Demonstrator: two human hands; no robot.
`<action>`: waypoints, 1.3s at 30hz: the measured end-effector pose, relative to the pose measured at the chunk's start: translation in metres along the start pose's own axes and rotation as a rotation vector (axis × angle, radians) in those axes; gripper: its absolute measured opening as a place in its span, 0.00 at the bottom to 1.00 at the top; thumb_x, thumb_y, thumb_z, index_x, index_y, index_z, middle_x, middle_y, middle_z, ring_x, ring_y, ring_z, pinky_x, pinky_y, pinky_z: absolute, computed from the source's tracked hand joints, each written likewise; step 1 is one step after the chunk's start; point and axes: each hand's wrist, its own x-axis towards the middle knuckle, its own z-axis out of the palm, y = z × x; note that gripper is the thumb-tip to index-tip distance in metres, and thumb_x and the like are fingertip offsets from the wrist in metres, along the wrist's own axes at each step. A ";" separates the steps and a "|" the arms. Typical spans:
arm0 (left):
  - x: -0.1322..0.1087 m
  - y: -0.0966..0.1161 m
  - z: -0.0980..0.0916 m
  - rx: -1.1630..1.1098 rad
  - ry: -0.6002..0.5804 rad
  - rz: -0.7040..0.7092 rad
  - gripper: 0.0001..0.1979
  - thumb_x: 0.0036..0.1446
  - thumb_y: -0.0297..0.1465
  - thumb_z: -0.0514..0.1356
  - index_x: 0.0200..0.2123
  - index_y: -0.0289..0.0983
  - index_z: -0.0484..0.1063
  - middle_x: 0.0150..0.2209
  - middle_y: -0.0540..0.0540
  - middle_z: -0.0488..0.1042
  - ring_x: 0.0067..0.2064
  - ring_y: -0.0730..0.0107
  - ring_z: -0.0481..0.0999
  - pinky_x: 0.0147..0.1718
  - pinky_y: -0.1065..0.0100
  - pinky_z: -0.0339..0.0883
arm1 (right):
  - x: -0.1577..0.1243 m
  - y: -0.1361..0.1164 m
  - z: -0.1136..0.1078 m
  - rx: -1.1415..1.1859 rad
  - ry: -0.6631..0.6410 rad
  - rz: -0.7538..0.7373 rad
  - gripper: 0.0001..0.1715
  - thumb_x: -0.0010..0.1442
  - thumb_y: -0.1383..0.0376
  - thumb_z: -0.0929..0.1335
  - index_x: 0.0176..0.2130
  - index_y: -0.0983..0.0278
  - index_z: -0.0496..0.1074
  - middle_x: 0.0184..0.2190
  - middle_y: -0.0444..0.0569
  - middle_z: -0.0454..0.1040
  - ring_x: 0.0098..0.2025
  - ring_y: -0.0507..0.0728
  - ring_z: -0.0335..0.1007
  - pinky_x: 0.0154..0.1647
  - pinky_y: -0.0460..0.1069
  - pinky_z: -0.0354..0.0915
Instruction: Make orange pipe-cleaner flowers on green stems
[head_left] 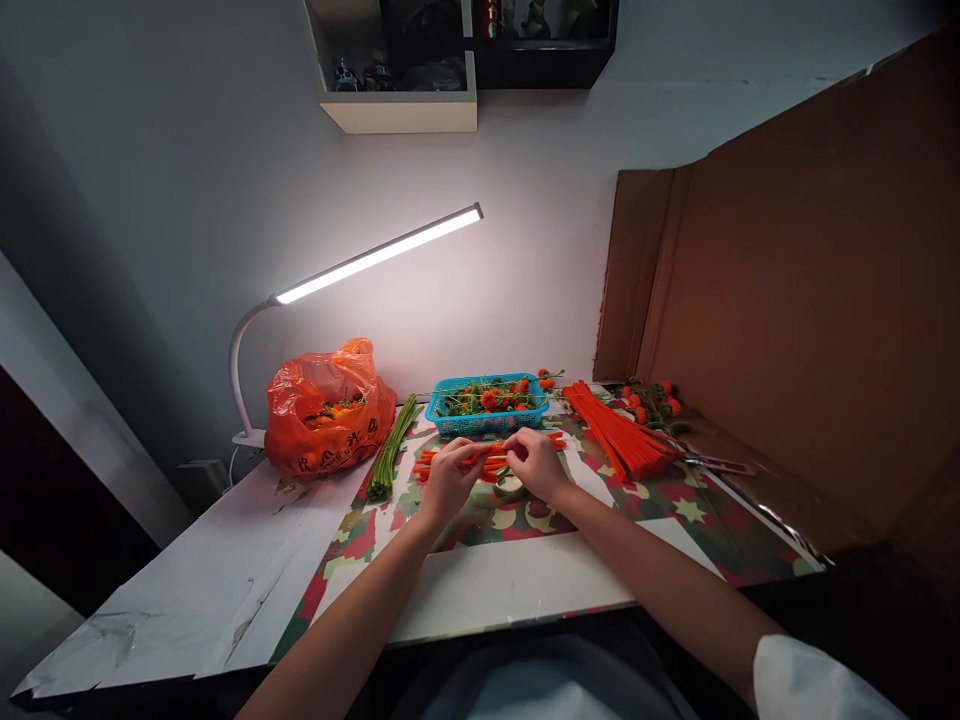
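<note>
My left hand (452,476) and my right hand (536,462) are close together over the middle of the table, fingers closed around a small orange piece (495,451) between them. Several short orange stems (431,462) lie behind and beneath my hands. A green roll of tape (510,484) rests just below the fingertips, near my right hand. Behind the hands is a blue basket (450,424) with orange flowers and green stems. A bundle of green stems (390,458) lies left of my left hand, and a fan of long orange stems (619,435) lies to the right.
An orange plastic bag (289,440) with flowers stands at the back left beside a lit lamp (382,252). At the right are loose orange flowers (656,402), scissors (720,464) and a tall cardboard sheet (795,290). Shelves (409,115) hang above.
</note>
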 end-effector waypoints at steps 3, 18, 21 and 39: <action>-0.001 -0.005 0.004 -0.095 0.037 -0.085 0.11 0.52 0.32 0.61 0.40 0.39 0.75 0.34 0.46 0.77 0.34 0.67 0.76 0.31 0.69 0.71 | 0.001 -0.001 0.001 0.052 0.038 0.098 0.07 0.48 0.72 0.63 0.26 0.65 0.71 0.23 0.46 0.71 0.25 0.51 0.66 0.26 0.45 0.61; 0.000 -0.005 0.001 -0.073 0.093 -0.121 0.07 0.53 0.31 0.59 0.32 0.36 0.76 0.30 0.46 0.77 0.30 0.69 0.76 0.29 0.69 0.70 | 0.002 0.000 -0.002 -0.088 0.015 0.008 0.11 0.51 0.76 0.61 0.27 0.66 0.70 0.26 0.48 0.71 0.29 0.53 0.67 0.30 0.46 0.61; 0.000 -0.001 -0.001 0.020 0.097 -0.051 0.06 0.53 0.28 0.59 0.32 0.37 0.76 0.29 0.47 0.77 0.30 0.69 0.75 0.30 0.69 0.69 | 0.002 0.001 -0.003 -0.150 -0.007 -0.034 0.12 0.53 0.77 0.60 0.28 0.66 0.70 0.28 0.49 0.70 0.32 0.54 0.67 0.33 0.47 0.61; 0.000 -0.002 0.002 0.035 0.099 -0.104 0.06 0.52 0.28 0.59 0.32 0.37 0.76 0.30 0.46 0.78 0.31 0.68 0.76 0.30 0.69 0.69 | 0.002 -0.002 0.000 -0.387 -0.112 0.018 0.13 0.55 0.79 0.59 0.33 0.66 0.68 0.34 0.50 0.69 0.35 0.55 0.66 0.33 0.46 0.59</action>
